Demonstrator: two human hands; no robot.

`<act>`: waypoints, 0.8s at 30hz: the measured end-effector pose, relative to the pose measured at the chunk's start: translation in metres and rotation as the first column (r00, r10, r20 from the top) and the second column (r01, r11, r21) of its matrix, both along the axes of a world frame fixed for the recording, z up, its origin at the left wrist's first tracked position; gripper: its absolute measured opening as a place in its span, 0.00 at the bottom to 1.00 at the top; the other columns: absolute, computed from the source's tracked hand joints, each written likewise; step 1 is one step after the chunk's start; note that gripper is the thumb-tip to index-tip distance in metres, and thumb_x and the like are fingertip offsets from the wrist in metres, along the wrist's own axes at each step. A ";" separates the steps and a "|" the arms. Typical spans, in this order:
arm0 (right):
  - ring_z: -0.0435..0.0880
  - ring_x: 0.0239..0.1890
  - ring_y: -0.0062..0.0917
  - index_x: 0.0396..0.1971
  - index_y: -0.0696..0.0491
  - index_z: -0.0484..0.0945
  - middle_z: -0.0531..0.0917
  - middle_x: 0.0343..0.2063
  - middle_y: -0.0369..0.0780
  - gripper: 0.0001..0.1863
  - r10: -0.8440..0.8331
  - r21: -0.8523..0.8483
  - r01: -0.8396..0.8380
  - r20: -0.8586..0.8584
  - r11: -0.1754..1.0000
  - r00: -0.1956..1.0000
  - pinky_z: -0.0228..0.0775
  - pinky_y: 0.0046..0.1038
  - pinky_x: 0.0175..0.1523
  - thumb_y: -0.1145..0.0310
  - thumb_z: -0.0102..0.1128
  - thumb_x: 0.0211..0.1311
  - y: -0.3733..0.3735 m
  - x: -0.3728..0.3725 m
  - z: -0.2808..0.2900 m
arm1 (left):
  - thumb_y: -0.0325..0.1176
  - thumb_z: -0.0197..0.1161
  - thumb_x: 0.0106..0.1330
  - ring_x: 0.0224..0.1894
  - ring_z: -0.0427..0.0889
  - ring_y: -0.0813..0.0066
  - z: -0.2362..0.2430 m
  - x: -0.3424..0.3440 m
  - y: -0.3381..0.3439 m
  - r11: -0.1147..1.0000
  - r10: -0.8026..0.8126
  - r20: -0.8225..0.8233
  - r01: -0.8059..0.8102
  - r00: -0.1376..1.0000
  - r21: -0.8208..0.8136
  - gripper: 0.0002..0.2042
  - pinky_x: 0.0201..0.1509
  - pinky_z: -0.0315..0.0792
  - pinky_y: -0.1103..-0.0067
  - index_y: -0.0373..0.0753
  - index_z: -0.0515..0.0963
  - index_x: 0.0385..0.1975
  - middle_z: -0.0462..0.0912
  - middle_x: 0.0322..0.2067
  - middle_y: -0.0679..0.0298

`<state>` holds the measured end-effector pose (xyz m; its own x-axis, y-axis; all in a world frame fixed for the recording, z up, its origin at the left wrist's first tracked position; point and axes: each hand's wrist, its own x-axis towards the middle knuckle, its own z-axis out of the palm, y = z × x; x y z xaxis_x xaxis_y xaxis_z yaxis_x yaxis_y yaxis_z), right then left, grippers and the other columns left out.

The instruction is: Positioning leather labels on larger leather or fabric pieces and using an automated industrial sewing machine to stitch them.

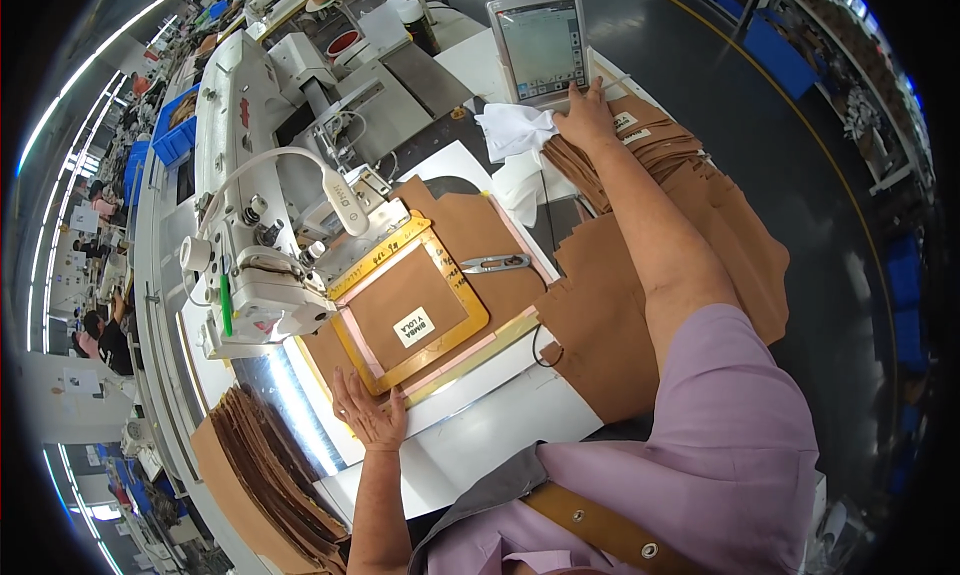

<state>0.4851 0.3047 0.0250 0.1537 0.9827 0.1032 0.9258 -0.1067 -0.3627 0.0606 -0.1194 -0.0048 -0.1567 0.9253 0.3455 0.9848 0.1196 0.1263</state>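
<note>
Presently: left hand [370, 412], fingers apart, at the near corner of a yellow rectangular frame [440, 347] over a flat brown panel [388, 295]; right hand [588, 120], fingers extended, at a grey-framed touchscreen [541, 47], contact uncertain. Hazard: loose silver metal snips [496, 263] beside the frame might scratch brown material if nudged.

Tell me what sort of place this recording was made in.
Most likely a factory sewing workshop: a white industrial sewing machine stands at a yellow frame laid over brown material, a thick stack of cut brown pieces sits to the left, and more workstations line the background.
</note>
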 end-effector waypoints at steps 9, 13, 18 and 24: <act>0.74 0.62 0.47 0.59 0.63 0.71 0.75 0.58 0.55 0.34 0.058 0.330 0.009 -0.193 0.944 0.980 0.66 0.41 0.67 0.62 0.69 0.54 0.016 0.015 -0.021 | 0.50 0.68 0.58 0.70 0.60 0.44 -0.004 -0.003 0.001 0.998 -0.019 0.069 0.015 0.997 0.060 0.38 0.71 0.50 0.53 0.37 0.64 0.66 0.61 0.69 0.45; 0.72 0.64 0.49 0.61 0.65 0.69 0.74 0.58 0.57 0.37 0.094 0.440 0.005 -0.203 0.898 0.975 0.63 0.41 0.69 0.63 0.70 0.53 0.031 0.027 -0.025 | 0.46 0.68 0.57 0.71 0.59 0.45 0.001 -0.003 0.004 0.998 -0.040 0.053 0.037 0.998 0.047 0.38 0.71 0.49 0.56 0.37 0.63 0.67 0.59 0.70 0.45; 0.67 0.67 0.54 0.66 0.64 0.62 0.70 0.62 0.61 0.42 0.171 0.537 -0.043 -0.191 0.843 0.967 0.58 0.42 0.73 0.64 0.68 0.52 0.033 0.032 -0.016 | 0.50 0.66 0.58 0.68 0.63 0.50 0.013 0.005 0.007 0.998 -0.064 0.007 0.064 0.998 -0.021 0.28 0.70 0.53 0.59 0.51 0.79 0.60 0.66 0.67 0.50; 0.59 0.72 0.61 0.74 0.55 0.54 0.55 0.69 0.67 0.49 0.118 0.489 -0.029 -0.152 0.872 0.981 0.54 0.46 0.76 0.65 0.68 0.51 0.028 0.012 -0.012 | 0.51 0.65 0.58 0.67 0.64 0.47 0.010 0.003 -0.001 0.995 -0.089 0.007 0.089 0.996 -0.041 0.28 0.70 0.53 0.58 0.50 0.80 0.59 0.66 0.66 0.49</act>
